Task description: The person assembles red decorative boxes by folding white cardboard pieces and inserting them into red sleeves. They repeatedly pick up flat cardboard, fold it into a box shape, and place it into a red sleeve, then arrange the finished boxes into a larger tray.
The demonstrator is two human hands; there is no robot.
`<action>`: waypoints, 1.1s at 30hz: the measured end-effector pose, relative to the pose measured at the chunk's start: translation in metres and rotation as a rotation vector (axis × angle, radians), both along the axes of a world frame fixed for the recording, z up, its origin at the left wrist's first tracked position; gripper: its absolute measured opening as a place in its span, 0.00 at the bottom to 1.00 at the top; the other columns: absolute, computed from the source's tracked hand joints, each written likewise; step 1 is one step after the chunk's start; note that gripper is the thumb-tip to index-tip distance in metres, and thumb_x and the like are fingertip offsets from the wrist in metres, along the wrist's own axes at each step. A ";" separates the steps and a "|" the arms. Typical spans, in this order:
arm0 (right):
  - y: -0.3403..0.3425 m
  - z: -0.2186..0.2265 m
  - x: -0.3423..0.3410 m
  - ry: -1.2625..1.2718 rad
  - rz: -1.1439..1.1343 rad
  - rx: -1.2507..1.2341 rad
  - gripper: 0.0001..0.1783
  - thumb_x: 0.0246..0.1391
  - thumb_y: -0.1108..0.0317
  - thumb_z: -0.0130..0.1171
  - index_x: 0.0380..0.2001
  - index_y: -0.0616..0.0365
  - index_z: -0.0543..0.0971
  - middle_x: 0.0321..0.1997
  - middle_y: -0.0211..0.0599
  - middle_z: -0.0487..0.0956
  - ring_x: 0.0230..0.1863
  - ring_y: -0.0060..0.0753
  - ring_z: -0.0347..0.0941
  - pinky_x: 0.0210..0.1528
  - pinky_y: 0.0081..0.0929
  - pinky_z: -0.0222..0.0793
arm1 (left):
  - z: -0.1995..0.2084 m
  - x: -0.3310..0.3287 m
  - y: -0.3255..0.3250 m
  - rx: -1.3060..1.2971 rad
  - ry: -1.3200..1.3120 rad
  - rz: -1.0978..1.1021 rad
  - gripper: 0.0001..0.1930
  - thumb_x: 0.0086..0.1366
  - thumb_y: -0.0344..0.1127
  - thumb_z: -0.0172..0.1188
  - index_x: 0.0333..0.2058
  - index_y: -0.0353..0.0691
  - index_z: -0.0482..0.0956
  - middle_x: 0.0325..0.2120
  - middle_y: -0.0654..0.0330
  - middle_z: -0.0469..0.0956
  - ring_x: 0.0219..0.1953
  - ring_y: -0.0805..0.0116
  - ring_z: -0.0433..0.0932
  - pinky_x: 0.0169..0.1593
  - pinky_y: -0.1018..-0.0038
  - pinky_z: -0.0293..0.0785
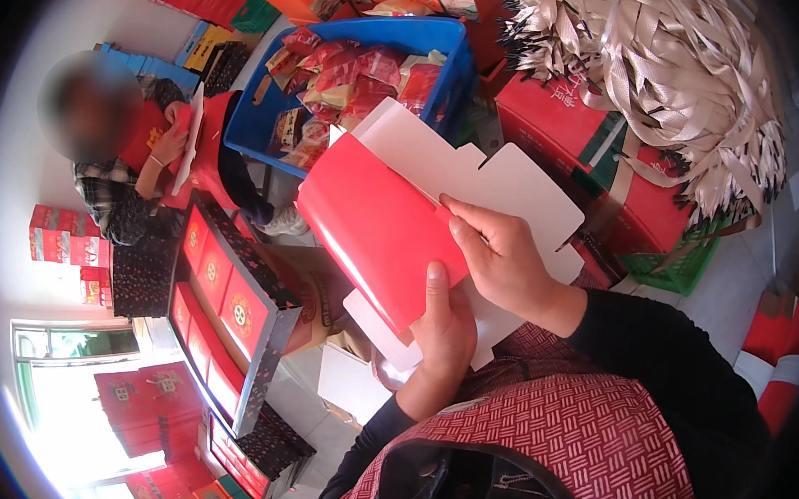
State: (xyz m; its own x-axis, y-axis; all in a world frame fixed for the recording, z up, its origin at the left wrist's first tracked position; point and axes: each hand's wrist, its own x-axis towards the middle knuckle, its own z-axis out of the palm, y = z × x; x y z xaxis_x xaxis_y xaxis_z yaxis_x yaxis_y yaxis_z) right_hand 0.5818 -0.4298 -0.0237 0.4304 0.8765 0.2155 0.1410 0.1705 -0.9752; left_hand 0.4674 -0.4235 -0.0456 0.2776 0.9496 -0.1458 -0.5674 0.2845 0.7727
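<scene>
A glossy red cardboard box blank (374, 226) with white inner flaps is held tilted in front of me, its red panel bent over in a curve. My left hand (445, 329) grips its near edge, with the thumb lying on the red face. Farther up the same edge, my right hand (503, 255) pinches the card between thumb and fingers. White notched flaps spread out beyond and beneath both hands. Parts of the fingers under the card are hidden.
Beyond the blank stands a blue crate (459, 67) of red-wrapped packets (341, 75). At left is a dark-patterned tray (267, 356) of red boxes (243, 309). Pale ribbons (671, 74) pile over red cartons (560, 122) at right, above a green crate (683, 269). Another person (118, 181) holds card at far left.
</scene>
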 end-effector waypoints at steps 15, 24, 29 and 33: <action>-0.018 -0.008 0.004 0.077 0.196 0.127 0.22 0.63 0.73 0.47 0.59 0.69 0.67 0.62 0.54 0.68 0.64 0.46 0.64 0.64 0.32 0.60 | -0.009 -0.001 0.000 0.095 0.085 -0.019 0.22 0.71 0.36 0.49 0.61 0.38 0.59 0.56 0.56 0.67 0.59 0.62 0.65 0.63 0.63 0.60; -0.021 -0.004 0.012 -0.166 0.248 0.108 0.25 0.62 0.72 0.50 0.62 0.67 0.64 0.64 0.50 0.67 0.64 0.42 0.65 0.63 0.31 0.61 | -0.013 -0.005 -0.002 -0.016 -0.048 -0.074 0.24 0.69 0.29 0.51 0.62 0.39 0.57 0.58 0.58 0.64 0.60 0.64 0.63 0.65 0.66 0.56; 0.007 0.016 0.035 0.151 0.317 -0.112 0.27 0.54 0.65 0.63 0.52 0.73 0.70 0.51 0.52 0.75 0.52 0.39 0.74 0.56 0.31 0.69 | -0.008 -0.006 -0.004 0.015 -0.103 -0.101 0.25 0.68 0.30 0.52 0.62 0.39 0.57 0.58 0.57 0.63 0.61 0.63 0.61 0.66 0.64 0.54; 0.030 0.029 0.035 0.513 0.494 -0.324 0.33 0.46 0.67 0.69 0.51 0.73 0.67 0.46 0.52 0.76 0.48 0.36 0.75 0.51 0.29 0.71 | -0.006 -0.010 -0.015 0.066 -0.086 -0.204 0.27 0.67 0.30 0.54 0.62 0.40 0.57 0.58 0.58 0.63 0.61 0.63 0.61 0.66 0.64 0.54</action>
